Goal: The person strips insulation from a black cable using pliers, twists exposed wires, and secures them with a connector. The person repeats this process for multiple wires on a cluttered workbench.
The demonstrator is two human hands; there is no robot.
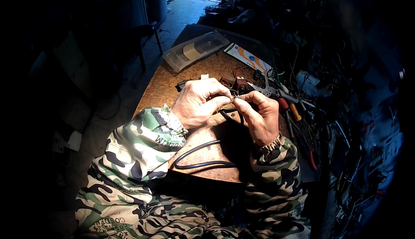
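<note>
at far left, in shadow, a dark stool [145,31] stands on the floor beside a brown counter [152,93]. at the counter's far part lies a clear plastic tray [212,44] with a tan patch [190,51] showing in it, seemingly pushed back to give the forearms room. nearer, a black cable [207,166] bends in a loose loop, its slack probably lying there so nothing tugs. the left hand [199,101] pinches a small piece [232,98] between thumb and forefinger. this piece is where both hands meet, over the counter in bright light, likely for close viewing; the fingers hide its exact shape. behind it are a red-brown block [241,83] among thin wires and a white card [246,57] with orange and blue shapes. the right hand [262,116] pinches the piece from the opposite side, apparently steadying it. close by on the right, a grey metal tool [269,91], an orange-handled tool [295,112] and a red-handled tool [312,159] lie within easy reach, beside a dark tangle of wires [346,170].
</note>
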